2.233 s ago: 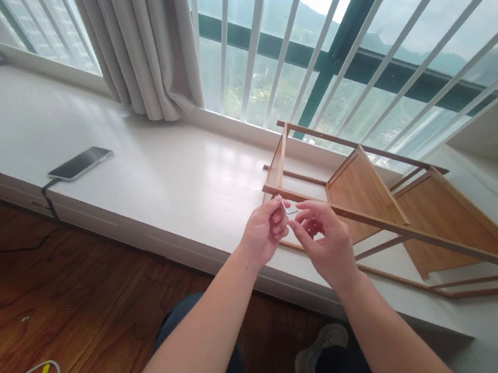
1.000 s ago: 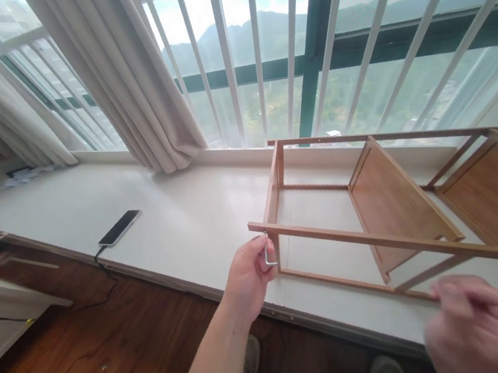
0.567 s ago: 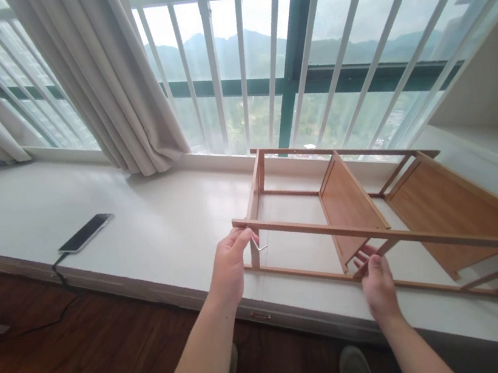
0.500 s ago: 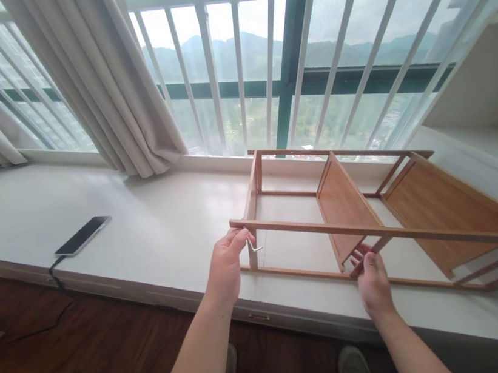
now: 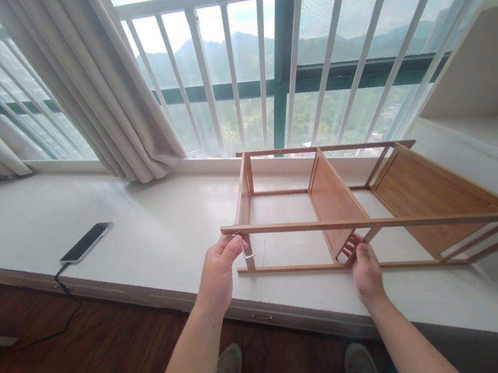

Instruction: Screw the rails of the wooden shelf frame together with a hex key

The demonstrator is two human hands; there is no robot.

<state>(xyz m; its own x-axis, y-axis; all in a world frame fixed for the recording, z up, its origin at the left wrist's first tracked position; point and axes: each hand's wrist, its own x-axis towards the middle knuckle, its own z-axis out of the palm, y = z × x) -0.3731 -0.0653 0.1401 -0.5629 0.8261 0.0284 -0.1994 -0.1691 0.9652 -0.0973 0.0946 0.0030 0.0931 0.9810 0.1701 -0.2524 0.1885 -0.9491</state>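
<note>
A bamboo shelf rack (image 5: 337,196) lies on its side on the white window ledge (image 5: 145,237). My left hand (image 5: 218,270) holds a small metal hex key (image 5: 247,253) at the rack's near left corner, just under the top rail. My right hand (image 5: 364,264) grips the lower front bar of the rack where the middle shelf board meets it. Both forearms reach in from the bottom of the view.
A black phone (image 5: 85,242) lies on the ledge at left, its cable dropping to the wood floor (image 5: 71,369). A grey curtain (image 5: 98,90) hangs at the back left before a railed window (image 5: 270,67). White built-in shelves (image 5: 484,94) stand at right. My shoes show below.
My right hand left the hex key and took hold of the rack's lower bar. My left hand kept the key at the rack's corner. The view rose and pulled back.
</note>
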